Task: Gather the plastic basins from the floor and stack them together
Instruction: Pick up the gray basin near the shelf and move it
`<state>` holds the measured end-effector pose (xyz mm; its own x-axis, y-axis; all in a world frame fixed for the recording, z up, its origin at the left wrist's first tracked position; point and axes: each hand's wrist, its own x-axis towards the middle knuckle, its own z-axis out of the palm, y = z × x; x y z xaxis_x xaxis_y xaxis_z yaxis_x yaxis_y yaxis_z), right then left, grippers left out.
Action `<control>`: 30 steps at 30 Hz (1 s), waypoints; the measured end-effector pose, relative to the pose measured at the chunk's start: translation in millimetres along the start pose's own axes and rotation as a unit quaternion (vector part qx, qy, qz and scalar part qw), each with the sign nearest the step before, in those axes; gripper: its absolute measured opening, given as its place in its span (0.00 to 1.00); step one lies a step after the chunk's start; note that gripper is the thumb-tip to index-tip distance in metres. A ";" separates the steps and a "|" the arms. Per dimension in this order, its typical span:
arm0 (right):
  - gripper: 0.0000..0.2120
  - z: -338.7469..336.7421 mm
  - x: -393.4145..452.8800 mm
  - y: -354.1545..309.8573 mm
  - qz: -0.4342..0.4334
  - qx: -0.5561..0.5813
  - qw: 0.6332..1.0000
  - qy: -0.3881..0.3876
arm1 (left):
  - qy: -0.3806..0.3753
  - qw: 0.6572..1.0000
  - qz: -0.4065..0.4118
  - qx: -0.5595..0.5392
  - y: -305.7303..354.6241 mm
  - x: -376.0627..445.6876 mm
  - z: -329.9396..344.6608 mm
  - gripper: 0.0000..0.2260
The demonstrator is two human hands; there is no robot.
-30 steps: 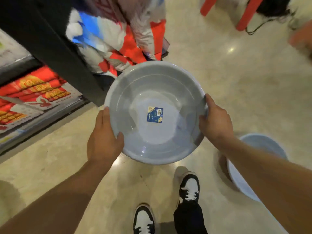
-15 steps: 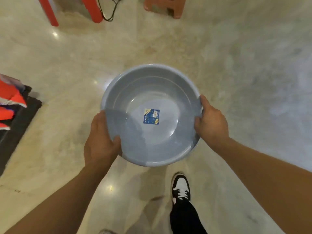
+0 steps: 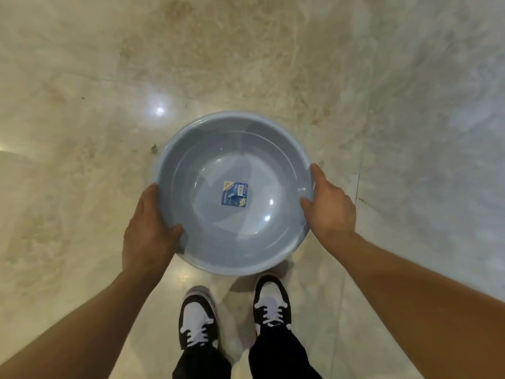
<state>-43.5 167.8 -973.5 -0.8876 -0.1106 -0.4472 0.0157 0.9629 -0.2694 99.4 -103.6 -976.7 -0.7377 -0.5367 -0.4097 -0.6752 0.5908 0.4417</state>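
Looking down, head view: a person stands on the marble floor point(image 3: 82, 77), both shoes point(image 3: 199, 321) below the load.
Basin: grey-blue plastic basin point(image 3: 191, 165) held level in the air over the feet, mouth up, so it seems ready to nest.
Hands: left hand point(image 3: 149, 231) and right hand point(image 3: 329, 212) clamp opposite rims, thumbs inside, balancing it.
Label: sticker point(image 3: 234, 194) on the bottom.
Other basins: none visible here.
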 end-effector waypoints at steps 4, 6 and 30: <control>0.32 40.3 9.6 15.8 0.003 -0.028 1.000 -0.013 | -0.006 1.000 0.008 0.011 -24.0 15.4 35.0 0.39; 0.32 54.9 12.0 17.7 -0.006 -0.033 0.999 -0.008 | -0.009 1.000 0.006 0.022 -35.7 21.4 46.1 0.39; 0.37 -236.8 -77.6 -207.2 -0.312 -0.227 0.922 -0.009 | 0.104 0.952 0.080 0.275 77.2 -53.6 -288.8 0.34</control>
<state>-87.0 35.2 -681.1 -0.6510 -0.6783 -0.3406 -0.6939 0.7137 -0.0950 85.4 -203.1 -690.1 -0.8546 -0.4872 -0.1798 -0.4914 0.8706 -0.0236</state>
